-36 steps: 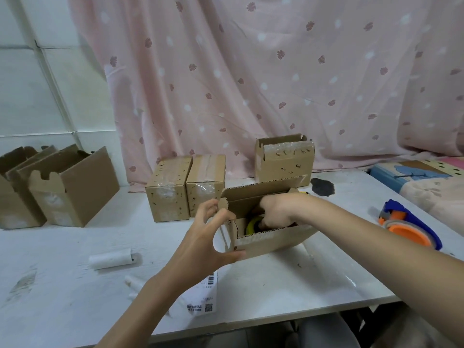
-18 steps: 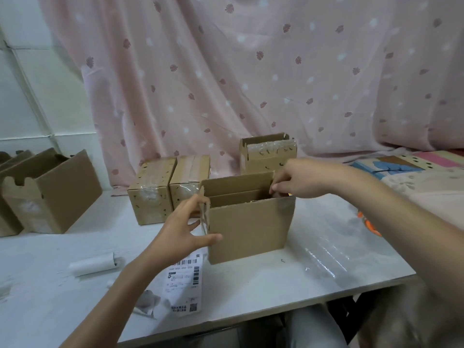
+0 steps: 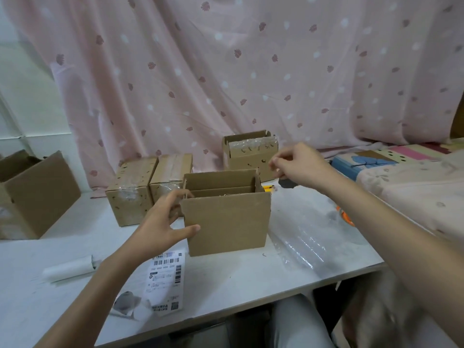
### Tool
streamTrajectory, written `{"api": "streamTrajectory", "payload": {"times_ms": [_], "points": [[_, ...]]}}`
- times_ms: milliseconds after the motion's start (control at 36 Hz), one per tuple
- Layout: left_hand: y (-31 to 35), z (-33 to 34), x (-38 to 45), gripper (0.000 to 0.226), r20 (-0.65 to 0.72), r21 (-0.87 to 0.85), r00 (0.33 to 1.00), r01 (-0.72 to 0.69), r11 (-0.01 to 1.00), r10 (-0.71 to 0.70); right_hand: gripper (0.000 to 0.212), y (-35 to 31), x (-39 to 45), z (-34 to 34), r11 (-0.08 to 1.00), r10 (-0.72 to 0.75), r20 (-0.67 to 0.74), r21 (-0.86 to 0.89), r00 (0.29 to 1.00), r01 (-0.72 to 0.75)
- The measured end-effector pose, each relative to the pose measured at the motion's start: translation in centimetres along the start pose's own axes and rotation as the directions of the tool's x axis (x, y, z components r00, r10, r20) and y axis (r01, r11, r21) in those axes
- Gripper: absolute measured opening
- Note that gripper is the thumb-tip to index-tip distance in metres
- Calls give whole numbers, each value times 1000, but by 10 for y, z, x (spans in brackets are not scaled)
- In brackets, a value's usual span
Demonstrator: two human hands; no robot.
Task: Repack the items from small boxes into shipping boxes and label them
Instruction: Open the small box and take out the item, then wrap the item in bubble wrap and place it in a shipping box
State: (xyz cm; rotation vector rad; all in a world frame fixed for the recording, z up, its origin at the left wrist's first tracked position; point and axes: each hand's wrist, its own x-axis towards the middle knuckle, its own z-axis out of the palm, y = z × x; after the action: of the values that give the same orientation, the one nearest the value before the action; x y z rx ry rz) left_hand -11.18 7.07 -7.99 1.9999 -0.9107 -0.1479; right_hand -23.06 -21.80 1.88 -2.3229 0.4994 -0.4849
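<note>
An open brown shipping box (image 3: 227,222) stands upright at the middle of the white table (image 3: 251,275). Its contents are hidden behind the front wall. My left hand (image 3: 163,222) grips its left side, thumb on the front face and fingers round the left edge. My right hand (image 3: 298,164) hovers above and right of the box with fingers loosely curled and nothing visible in them. A printed shipping label (image 3: 165,280) lies flat on the table in front of the box. Behind stands a small open box (image 3: 251,154) topped with bubble wrap.
Two taped small boxes (image 3: 140,194) sit back left of the shipping box. Large open cartons (image 3: 37,194) stand at the far left. A white paper roll (image 3: 70,270) lies front left, clear bubble wrap (image 3: 308,244) on the right, an orange tape dispenser (image 3: 346,217) beyond my right arm.
The shipping box went from tilted toward me to upright. My right hand came out of the box, left its back flap and rose to the right. My left hand kept its hold.
</note>
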Motion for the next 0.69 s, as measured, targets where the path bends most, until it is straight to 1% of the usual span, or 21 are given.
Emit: {"api": "streamTrajectory", "payload": {"times_ms": [56, 139, 222, 361, 417, 472, 528, 611, 694], "points": [[0, 1, 1, 53, -12, 7, 1000, -17, 1000, 18, 25, 14, 6, 4, 990, 28, -49, -139, 998, -35], [0, 2, 3, 54, -64, 44, 997, -31, 999, 33, 21, 39, 10, 13, 912, 121, -18, -392, 993, -118], [1, 4, 4, 53, -94, 39, 995, -25, 999, 29, 21, 51, 5, 23, 826, 193, 30, -544, 981, -146], [0, 7, 6, 51, -99, 35, 995, -17, 999, 21, 31, 63, 2, 37, 751, 305, 105, -638, 947, -171], [-1, 6, 6, 54, -101, 41, 995, -11, 999, 15, 36, 66, 2, 41, 746, 330, 138, -645, 934, -168], [-2, 6, 6, 56, -105, 42, 994, -13, 999, 17, 37, 67, 1, 43, 751, 336, 145, -638, 931, -172], [-3, 6, 5, 56, -116, 49, 993, -26, 998, 31, 33, 68, 1, 45, 752, 326, 129, -636, 936, -174], [-4, 6, 5, 61, -136, 59, 990, -34, 998, 41, 20, 66, 0, 46, 760, 307, 106, -626, 946, -176], [-2, 7, 4, 63, -151, 67, 987, -45, 997, 55, 11, 61, -1, 46, 767, 293, 74, -613, 953, -188]]}}
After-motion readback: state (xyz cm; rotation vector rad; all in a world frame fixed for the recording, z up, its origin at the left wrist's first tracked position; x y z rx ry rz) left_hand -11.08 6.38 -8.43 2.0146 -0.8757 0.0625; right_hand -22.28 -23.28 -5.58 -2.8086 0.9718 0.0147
